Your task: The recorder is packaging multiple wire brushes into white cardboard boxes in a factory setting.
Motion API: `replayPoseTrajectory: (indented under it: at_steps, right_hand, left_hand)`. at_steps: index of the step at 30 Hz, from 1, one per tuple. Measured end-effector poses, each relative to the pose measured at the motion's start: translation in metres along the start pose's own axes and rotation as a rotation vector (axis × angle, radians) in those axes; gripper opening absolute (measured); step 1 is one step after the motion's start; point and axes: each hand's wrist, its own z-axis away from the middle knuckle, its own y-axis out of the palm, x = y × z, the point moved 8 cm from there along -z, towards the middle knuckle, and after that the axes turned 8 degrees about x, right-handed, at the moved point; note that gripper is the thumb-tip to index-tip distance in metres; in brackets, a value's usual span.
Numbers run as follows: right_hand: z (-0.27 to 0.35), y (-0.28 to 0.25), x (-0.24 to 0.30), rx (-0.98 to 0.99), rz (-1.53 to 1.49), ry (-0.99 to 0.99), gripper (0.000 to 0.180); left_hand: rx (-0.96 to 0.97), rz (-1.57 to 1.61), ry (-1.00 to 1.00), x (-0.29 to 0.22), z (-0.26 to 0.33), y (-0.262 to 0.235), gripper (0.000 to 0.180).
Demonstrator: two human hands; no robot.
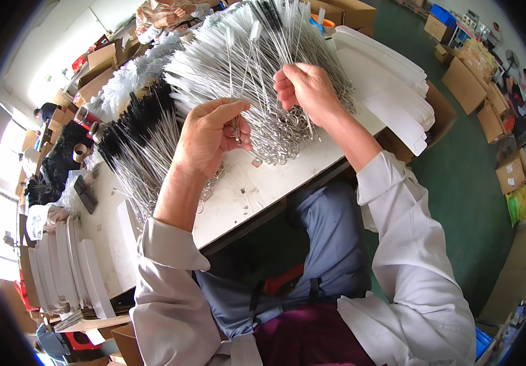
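Long, thin wire-handled brushes lie in a big pile (208,67) on the white table. Their pale bristle ends point away from me and their looped wire ends toward me. My left hand (205,137) pinches a few of these brushes by the looped ends; their wires rise between thumb and fingers to white bristle tips (230,38). Over the right part of the pile, my right hand (307,91) is closed with fingers curled in. Wires run up behind its fingertips, but what it grips is hidden. Some black-bristled brushes (267,17) stick up at the far side.
A heap of black-bristled brushes (138,131) lies left of the pale ones. White cardboard strips (391,85) are stacked at the right, over an open carton (440,113). More white strips (95,274) stand at the left. Another person's hands (174,13) show across the table (238,207).
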Motion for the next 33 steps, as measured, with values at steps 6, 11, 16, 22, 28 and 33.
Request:
replayPoseTrajectory:
  at_steps: [6,11,16,22,28,33]
  right_hand:
    - [-0.036,0.001,-0.006,0.011,-0.086,0.026,0.033]
    - [-0.041,0.004,-0.011,-0.016,-0.118,0.011,0.031]
    - [-0.045,-0.004,-0.014,-0.031,-0.113,-0.005,0.031]
    - [-0.01,0.0,0.025,-0.035,0.079,-0.243,0.036]
    - [0.08,0.082,0.088,0.234,0.618,-0.53,0.038]
    - [0.121,0.156,0.052,0.604,0.764,-0.46,0.026]
  left_hand:
    - [-0.017,-0.01,0.082,-0.021,0.024,-0.021,0.024]
    - [-0.047,-0.033,0.144,-0.026,0.059,-0.044,0.024]
    - [-0.119,-0.056,0.114,-0.004,0.101,-0.061,0.024]
    - [-0.072,-0.057,-0.059,0.033,0.154,-0.063,0.022]
    - [0.029,-0.165,-0.312,0.063,0.203,-0.072,0.018]
    - [0.126,-0.319,-0.415,0.072,0.204,-0.057,0.02]
